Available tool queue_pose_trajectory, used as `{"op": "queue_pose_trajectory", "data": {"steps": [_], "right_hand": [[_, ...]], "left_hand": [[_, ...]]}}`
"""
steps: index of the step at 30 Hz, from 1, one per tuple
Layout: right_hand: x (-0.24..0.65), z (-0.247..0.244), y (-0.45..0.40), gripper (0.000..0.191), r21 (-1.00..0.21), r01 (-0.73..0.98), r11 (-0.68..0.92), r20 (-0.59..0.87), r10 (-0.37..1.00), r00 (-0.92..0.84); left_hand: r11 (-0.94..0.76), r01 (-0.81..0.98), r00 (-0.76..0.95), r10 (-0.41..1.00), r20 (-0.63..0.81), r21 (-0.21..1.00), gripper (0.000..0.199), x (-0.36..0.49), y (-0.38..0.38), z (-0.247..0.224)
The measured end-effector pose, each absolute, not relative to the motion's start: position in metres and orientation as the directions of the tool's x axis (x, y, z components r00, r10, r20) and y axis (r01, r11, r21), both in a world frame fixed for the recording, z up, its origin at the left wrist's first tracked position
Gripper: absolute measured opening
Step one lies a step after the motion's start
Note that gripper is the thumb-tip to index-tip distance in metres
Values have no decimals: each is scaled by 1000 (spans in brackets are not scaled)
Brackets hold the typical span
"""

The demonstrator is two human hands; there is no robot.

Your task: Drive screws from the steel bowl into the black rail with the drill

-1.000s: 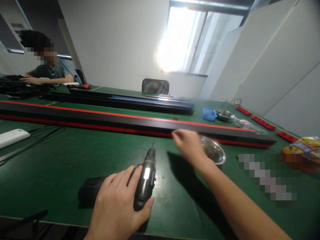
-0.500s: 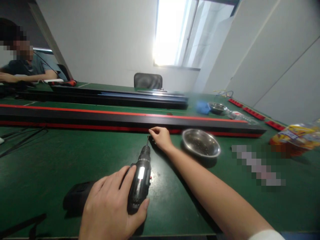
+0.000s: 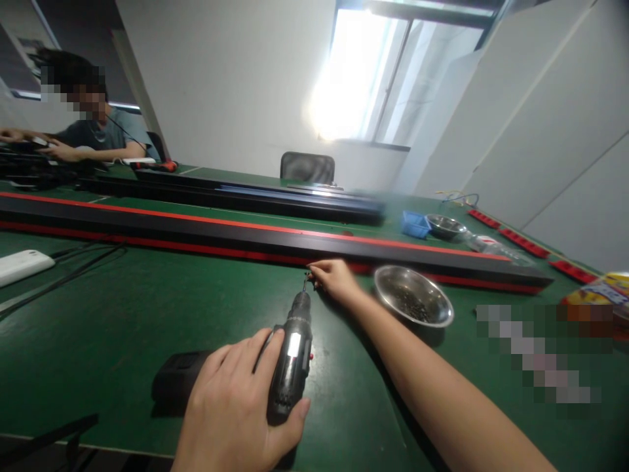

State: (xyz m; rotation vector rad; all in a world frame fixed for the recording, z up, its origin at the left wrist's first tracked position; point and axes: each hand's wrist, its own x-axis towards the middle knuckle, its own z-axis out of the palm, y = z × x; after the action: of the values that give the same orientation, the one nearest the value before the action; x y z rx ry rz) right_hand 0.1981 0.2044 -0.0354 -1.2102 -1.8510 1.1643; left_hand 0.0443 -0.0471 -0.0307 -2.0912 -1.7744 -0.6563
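My left hand (image 3: 240,400) is wrapped round the body of a black cordless drill (image 3: 291,367), which lies on its side with its battery pack to the left. The drill's bit (image 3: 305,282) points away from me at the long black beam with red edges (image 3: 275,241). Just at the bit's tip, my right hand (image 3: 334,278) pinches a small screw, mostly covered by the fingers, close to the beam's near red side. Right of that hand stands a steel bowl (image 3: 388,282) with many small dark screws in its bottom.
More dark bars (image 3: 236,196) lie behind the beam. At the far right are a blue basket (image 3: 415,225), a second steel bowl (image 3: 445,226) and a yellow packet (image 3: 602,298). A white power strip (image 3: 24,265) with cables lies left. A co-worker (image 3: 93,137) sits at the far left.
The view has swung slightly left, so everything sits further right in the picture. Both hands keep their holds, the left on the drill and the right at the bit's tip.
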Motion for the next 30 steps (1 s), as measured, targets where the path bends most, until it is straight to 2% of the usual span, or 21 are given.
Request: {"op": "queue_pose_trajectory", "data": {"steps": [6, 13, 30], "right_hand": [[200, -32, 203, 22, -865, 422, 271, 94, 914, -395], [201, -35, 207, 35, -821, 456, 343, 156, 904, -399], [199, -28, 202, 30, -812, 472, 343, 102, 880, -464]], "left_hand": [[-174, 983, 110, 830, 547, 66, 66, 47, -46, -29], [-177, 981, 104, 833, 543, 84, 66, 49, -46, -27], [-168, 976, 74, 852, 519, 136, 67, 51, -48, -27]]}}
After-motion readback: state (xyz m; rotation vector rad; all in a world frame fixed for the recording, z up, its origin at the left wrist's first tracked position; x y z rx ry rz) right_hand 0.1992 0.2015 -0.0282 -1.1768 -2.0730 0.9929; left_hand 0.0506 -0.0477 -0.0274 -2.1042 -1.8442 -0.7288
